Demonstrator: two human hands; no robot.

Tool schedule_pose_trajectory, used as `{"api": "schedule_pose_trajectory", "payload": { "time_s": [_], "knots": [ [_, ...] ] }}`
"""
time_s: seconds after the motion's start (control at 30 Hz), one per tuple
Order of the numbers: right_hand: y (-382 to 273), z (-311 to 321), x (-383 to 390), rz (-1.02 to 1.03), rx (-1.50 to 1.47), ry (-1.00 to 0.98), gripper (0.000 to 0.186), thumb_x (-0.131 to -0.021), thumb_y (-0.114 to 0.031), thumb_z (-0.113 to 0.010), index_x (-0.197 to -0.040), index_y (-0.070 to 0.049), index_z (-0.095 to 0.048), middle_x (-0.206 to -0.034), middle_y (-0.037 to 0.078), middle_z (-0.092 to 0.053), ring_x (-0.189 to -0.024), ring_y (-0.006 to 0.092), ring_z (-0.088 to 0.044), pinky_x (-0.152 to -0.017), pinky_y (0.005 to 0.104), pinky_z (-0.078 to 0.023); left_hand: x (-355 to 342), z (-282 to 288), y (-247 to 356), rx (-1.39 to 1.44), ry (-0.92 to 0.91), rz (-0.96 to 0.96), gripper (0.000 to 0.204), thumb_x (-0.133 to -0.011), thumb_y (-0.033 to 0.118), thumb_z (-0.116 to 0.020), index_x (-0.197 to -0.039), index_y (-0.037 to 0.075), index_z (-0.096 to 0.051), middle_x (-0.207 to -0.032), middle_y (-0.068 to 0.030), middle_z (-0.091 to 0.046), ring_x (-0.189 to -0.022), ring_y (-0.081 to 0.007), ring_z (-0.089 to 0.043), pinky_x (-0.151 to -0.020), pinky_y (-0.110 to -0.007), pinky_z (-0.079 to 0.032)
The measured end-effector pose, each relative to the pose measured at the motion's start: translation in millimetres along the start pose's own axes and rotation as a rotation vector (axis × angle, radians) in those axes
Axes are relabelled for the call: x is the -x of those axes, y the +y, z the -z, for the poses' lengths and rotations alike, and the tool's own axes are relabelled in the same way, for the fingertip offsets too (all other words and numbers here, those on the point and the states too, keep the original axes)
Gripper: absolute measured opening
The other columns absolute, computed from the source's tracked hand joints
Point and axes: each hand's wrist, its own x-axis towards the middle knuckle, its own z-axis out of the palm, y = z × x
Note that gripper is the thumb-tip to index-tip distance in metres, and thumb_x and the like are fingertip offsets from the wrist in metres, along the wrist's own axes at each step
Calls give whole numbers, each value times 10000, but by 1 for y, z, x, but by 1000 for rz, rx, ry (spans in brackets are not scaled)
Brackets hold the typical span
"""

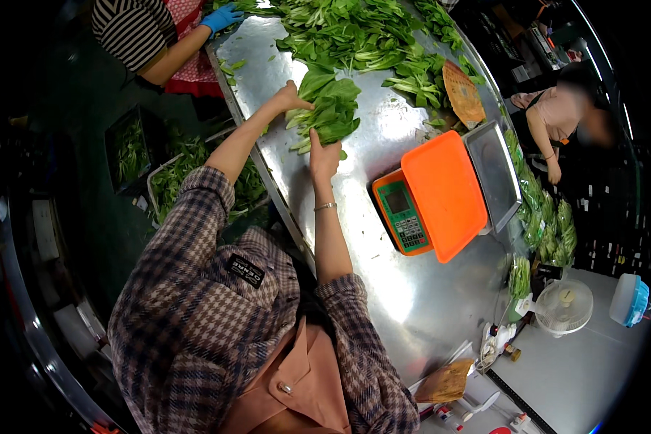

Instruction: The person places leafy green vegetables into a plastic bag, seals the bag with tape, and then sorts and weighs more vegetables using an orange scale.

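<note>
A bunch of leafy greens (331,110) with pale stems lies between my hands over the steel table (369,296). My left hand (291,100) grips it at the upper left, thumb reaching across the stems. My right hand (324,155) holds the lower stem end, thumb pointing up along it. To the right of the bunch stands an electronic scale (400,210) with an orange pan (445,192) and keypad.
Loose greens (347,32) pile at the far end. Crates of greens (130,148) stand left. A blue-gloved co-worker (223,18) works upper left, another person (557,116) at right. Bagged greens (557,239), a small fan (563,307) and brown paper (445,380) line the right.
</note>
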Motion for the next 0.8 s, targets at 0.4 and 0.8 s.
{"api": "schedule_pose_trajectory", "payload": {
  "time_s": [0.4,0.8],
  "knots": [
    [-4,4,-11,-184,50,-43,735,-666,-516,-594,-1132,11,-378,-961,232,-556,-911,360,-536,-768,424,-423,2,-18,6,180,-94,-119,529,-561,286,-730,-991,22,-573,-898,-152,-609,-823,-234,-583,-737,-308,-446],
    [0,25,4,93,-42,121,366,-756,-213,-567,-1030,2,-454,-900,177,-542,-808,333,-541,-683,393,-427,8,-17,-23,427,129,-103,440,-684,201,-640,-1052,10,-492,-899,-141,-601,-831,-246,-574,-734,-327,-434]
  ]
}}
